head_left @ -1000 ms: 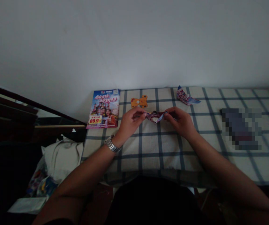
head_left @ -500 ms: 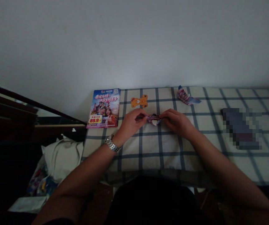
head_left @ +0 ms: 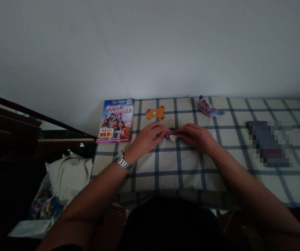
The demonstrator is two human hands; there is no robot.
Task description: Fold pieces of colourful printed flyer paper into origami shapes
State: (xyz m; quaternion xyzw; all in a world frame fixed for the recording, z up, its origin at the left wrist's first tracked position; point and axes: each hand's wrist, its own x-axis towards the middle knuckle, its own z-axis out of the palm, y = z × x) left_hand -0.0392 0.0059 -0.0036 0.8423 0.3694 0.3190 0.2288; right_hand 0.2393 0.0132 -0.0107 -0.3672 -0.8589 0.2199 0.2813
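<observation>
A small folded piece of printed paper, red, blue and white, lies on the checked tablecloth between my hands. My left hand, with a metal watch at the wrist, pinches its left end with fingers closed. My right hand pinches its right end the same way. Both hands press low against the cloth, close together, so little of the paper shows.
A colourful flyer lies at the table's far left corner. An orange bear cut-out and another folded printed piece lie near the wall. A blurred dark object sits right. Bags and cloth lie left of the table.
My hands have come closer together and lower onto the cloth, squeezing the paper from a wider stretched strip into a small folded bundle.
</observation>
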